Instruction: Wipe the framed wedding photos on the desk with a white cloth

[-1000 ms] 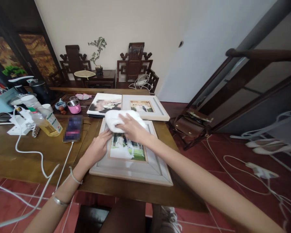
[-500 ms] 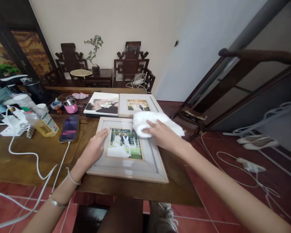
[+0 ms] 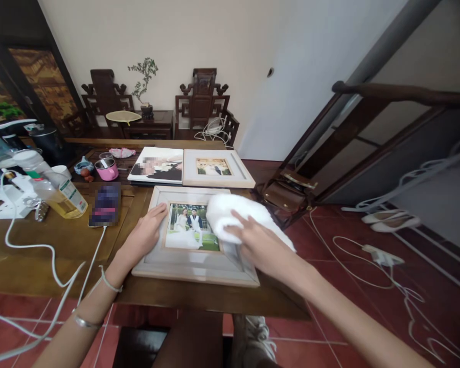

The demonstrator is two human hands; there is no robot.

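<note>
A picture frame with a photo of two people lies flat on the wooden table, close to its front edge. My left hand holds the frame's left side, its fingers over the rim and pointing inward. In my right hand is a folded white cloth, pressed on the frame's right side and overlapping the photo's right edge. The cloth and hand hide the frame's upper right part. Behind it lie a second framed photo and a photo album, side by side.
Left on the table are a phone on a charging cable, a bottle of yellow liquid, a power strip and a pink cup. A chair with a brown bag stands at right.
My right hand has moved the cloth from the frame's upper right corner down along its right side. My left hand stays on the left edge. The view has shifted slightly.
</note>
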